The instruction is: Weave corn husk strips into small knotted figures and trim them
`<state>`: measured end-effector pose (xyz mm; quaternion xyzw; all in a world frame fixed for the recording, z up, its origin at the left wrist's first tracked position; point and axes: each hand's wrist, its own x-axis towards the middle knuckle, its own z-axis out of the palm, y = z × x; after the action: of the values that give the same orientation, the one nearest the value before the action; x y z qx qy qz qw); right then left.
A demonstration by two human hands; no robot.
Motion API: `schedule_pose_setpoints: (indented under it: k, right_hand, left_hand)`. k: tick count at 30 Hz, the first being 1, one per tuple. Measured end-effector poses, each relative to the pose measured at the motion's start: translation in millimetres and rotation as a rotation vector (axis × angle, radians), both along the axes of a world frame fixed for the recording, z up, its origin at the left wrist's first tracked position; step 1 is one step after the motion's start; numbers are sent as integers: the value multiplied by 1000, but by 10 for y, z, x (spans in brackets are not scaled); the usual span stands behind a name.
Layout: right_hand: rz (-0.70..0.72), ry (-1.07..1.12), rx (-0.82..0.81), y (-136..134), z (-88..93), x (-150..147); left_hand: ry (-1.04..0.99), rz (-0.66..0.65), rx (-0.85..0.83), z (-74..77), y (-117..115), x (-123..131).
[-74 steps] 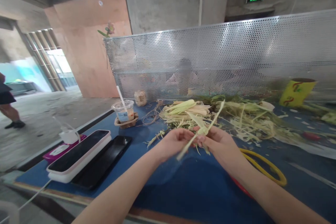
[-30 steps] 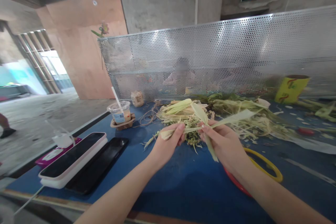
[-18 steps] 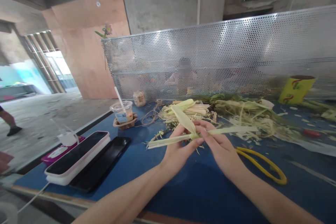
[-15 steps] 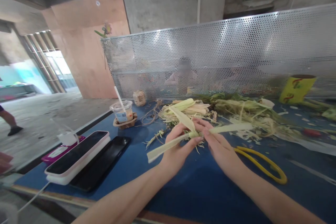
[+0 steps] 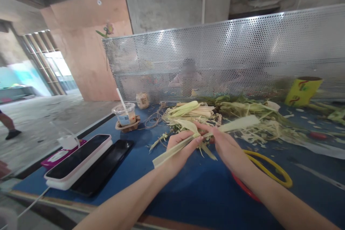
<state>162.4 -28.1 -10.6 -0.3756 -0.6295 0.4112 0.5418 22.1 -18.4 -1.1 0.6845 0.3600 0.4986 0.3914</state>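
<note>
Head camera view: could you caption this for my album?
Left hand and right hand holding pale leaf strips above a blue table.

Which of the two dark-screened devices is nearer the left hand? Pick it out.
The plain black device, lying flat on the blue table. The pink-rimmed device sits farther from the left hand, on the black one's far side.

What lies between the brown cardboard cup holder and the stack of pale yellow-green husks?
In the head view, a loose tangle of thin brown string lies on the blue tabletop.
</note>
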Motion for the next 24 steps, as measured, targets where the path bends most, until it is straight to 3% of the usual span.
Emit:
schedule_pose_setpoints:
  k: [3, 7, 11, 13, 16, 20, 24]
  right_hand:
    - [15, -114, 40, 0, -6, -14]
    - [-106, -287, 161, 10, 29, 9]
    - [-170, -300, 118, 13, 53, 22]
    - [-186, -285, 78, -3, 58, 14]
    - [-156, -300, -10, -44, 64, -11]
    - [-57, -315, -38, -79, 61, -55]
    - [-34, -300, -17, -54, 16, -78]
  left_hand:
    - [11, -137, 1, 29, 19, -49]
    - [193, -318, 37, 110, 64, -167]
    - [375, -500, 44, 209, 169, -349]
    - [331, -411, -43, 240, 241, -423]
    - [133, -88, -119, 242, 310, -446]
    - [9, -221, -342, 150, 285, -317]
    - [-85, -196, -310, 77, 238, -205]
